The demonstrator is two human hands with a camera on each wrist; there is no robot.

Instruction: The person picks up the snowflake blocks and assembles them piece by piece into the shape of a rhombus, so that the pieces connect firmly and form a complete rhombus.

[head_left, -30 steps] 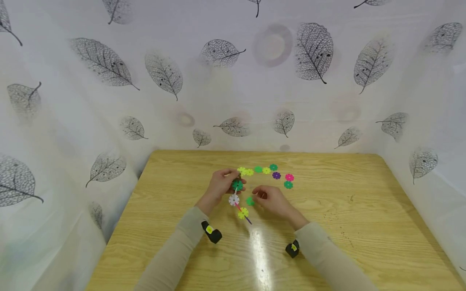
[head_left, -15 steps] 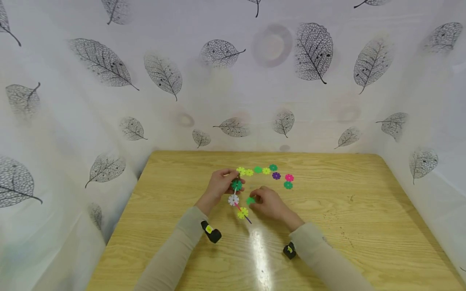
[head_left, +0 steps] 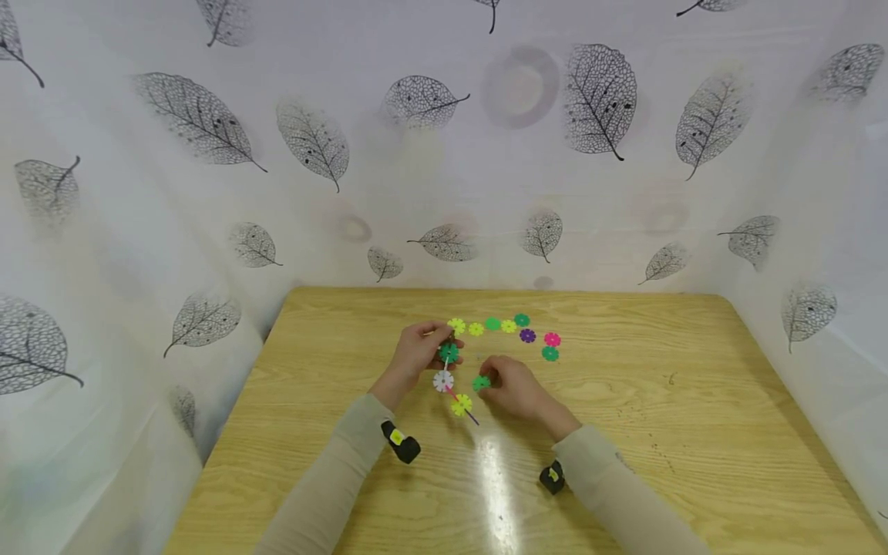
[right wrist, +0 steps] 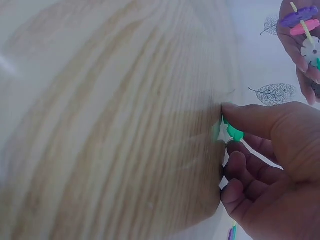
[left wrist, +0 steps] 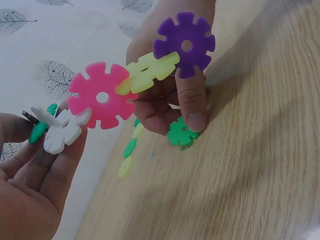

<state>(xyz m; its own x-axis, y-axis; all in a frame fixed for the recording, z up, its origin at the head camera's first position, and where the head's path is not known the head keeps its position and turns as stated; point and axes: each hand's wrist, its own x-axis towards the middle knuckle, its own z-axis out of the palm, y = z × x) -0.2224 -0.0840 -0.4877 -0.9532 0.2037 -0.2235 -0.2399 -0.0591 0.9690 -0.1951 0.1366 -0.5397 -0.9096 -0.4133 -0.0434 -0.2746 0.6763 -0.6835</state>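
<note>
Being held: one chain of notched flower discs; one single green disc.
The chain (green, white, pink, yellow, purple) is gripped at its green-and-white end by the left hand; the single disc, near the surface, is pinched by the right hand. Loose coloured discs are laid out farther back.

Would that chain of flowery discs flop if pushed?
Probably not much: the chain has solid, flat discs. It seems light, pinched near one end by the left hand. A push might pop it apart, since it appears only slotted together.
</note>
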